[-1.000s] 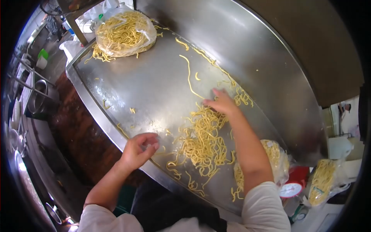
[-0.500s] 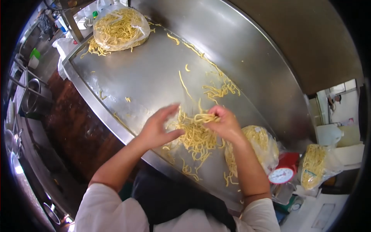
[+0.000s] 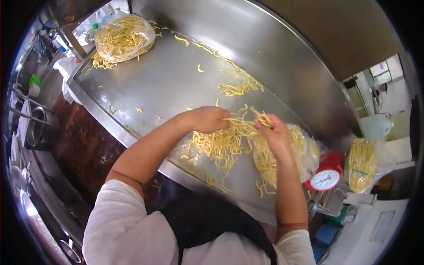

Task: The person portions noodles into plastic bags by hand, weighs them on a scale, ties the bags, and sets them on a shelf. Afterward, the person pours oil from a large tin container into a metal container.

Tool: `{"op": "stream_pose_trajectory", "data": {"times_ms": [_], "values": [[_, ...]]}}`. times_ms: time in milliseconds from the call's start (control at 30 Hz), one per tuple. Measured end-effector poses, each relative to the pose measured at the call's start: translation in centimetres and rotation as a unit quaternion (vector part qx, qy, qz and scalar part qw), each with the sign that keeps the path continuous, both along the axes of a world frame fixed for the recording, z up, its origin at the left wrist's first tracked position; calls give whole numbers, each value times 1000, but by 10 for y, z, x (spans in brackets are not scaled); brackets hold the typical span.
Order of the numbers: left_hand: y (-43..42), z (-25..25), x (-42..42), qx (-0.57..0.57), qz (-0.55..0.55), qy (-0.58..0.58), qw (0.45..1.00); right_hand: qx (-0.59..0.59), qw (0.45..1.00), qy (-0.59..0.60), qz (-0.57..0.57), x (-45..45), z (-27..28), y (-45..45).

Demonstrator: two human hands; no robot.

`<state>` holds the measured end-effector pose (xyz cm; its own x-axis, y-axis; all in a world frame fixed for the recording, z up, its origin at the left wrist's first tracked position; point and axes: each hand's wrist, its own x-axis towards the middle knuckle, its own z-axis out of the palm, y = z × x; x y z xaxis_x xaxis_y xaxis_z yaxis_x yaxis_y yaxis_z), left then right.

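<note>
Thick yellow noodles stretch between my two hands above the metal work surface (image 3: 172, 84). My left hand (image 3: 210, 119) is closed, pinching noodle ends at its fingertips. Slightly higher and to the right, my right hand (image 3: 274, 129) is closed on a small bunch of noodles (image 3: 263, 118). Below them lies a loose pile of noodles (image 3: 218, 146), partly covered by my left hand. Close behind my right forearm sits a clear plastic bag of noodles (image 3: 304, 148), with some noodles spilling from it.
At the far left corner stands another bag of noodles (image 3: 126, 37). A red dial scale (image 3: 326, 176) and a further bag of noodles (image 3: 361, 165) are at the right. Stray noodles (image 3: 238, 88) lie along the back wall of the metal surface. A raised metal edge (image 3: 104, 117) borders the near side.
My left hand has gone from spread to closed on noodle ends and has moved right. My right hand has shifted right, with noodles now strung between both hands. The view has turned slightly.
</note>
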<state>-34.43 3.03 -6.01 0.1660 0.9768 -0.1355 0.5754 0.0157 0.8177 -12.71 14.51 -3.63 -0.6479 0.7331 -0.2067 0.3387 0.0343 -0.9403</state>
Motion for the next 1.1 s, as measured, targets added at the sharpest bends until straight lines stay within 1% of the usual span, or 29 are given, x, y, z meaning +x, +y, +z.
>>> {"op": "stream_pose_trajectory", "data": {"times_ms": [67,100,133,200,233,300,333,400,433,500,533,567,600,633,667,700,767,867,933,967,1000,1100], "values": [[8,9,18,112,-2,122,986,12,1000,23,-5,-5,-28,-13],[10,24,27,170,0,186,968,20,999,39,-4,-12,-33,-21],[8,42,38,121,5,211,970,2,995,96,-18,-19,-32,-30],[12,33,56,128,50,216,967,-42,976,210,-41,-31,-28,-50],[12,26,60,131,71,216,965,-101,966,231,-56,-32,-30,-53],[8,25,61,123,98,144,977,-216,935,267,-91,-31,-33,-53],[10,25,62,121,108,104,981,-233,935,255,-75,-30,-32,-52],[1,32,55,123,96,-66,986,-262,935,232,-54,-20,-24,-52],[-3,34,53,121,76,-154,978,-246,946,204,-47,-16,-18,-53],[-12,16,47,77,101,-312,941,-204,966,147,-55,-15,-2,-58],[-14,11,45,60,144,-398,904,-205,967,147,-41,-12,-5,-57],[-16,10,43,82,192,-404,891,-205,967,147,-28,-8,-8,-55],[-23,26,49,74,247,-424,868,-206,966,152,-30,-5,-6,-58],[-23,20,50,64,223,-463,856,-208,965,156,-28,-1,-3,-59],[-22,13,51,52,204,-498,841,-217,961,167,-27,4,12,-62],[-20,4,56,41,154,-519,840,-227,957,178,-21,9,28,-66],[-20,-10,72,17,71,-551,831,-244,944,221,-23,19,31,-62],[-26,2,110,24,54,-483,874,-261,927,268,-14,40,37,-62],[-27,-11,115,-60,46,-400,913,-261,921,288,-15,55,35,-60],[-26,-9,124,-101,46,-356,928,-267,919,290,-13,67,36,-58],[-27,4,142,-76,39,-345,935,-275,916,291,-10,77,39,-56],[-25,7,164,-124,55,-244,960,-279,910,306,-15,114,43,-51]]}}
